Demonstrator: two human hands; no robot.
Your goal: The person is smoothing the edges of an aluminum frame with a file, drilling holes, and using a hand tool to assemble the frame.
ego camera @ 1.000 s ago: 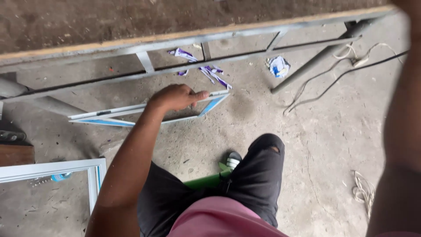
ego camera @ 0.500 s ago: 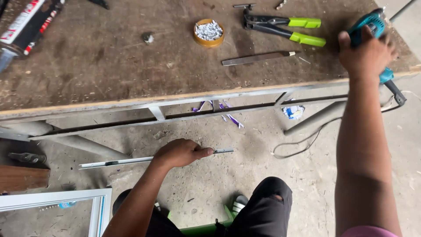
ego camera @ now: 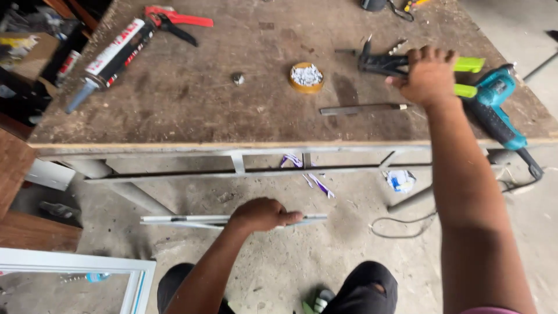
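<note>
The left hand (ego camera: 263,214) reaches down below the table (ego camera: 192,110), fingers wrapped around a long white frame strip (ego camera: 192,220) held level above the concrete floor (ego camera: 302,261), probably gripped near its middle so it balances. The right hand (ego camera: 429,74) stretches forward onto the table, fingers curled over the green-handled pliers (ego camera: 407,63), beside the teal drill (ego camera: 494,104); whether it grips firmly is unclear.

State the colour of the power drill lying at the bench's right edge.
Teal with black, power drill, seen in the head view.
</note>
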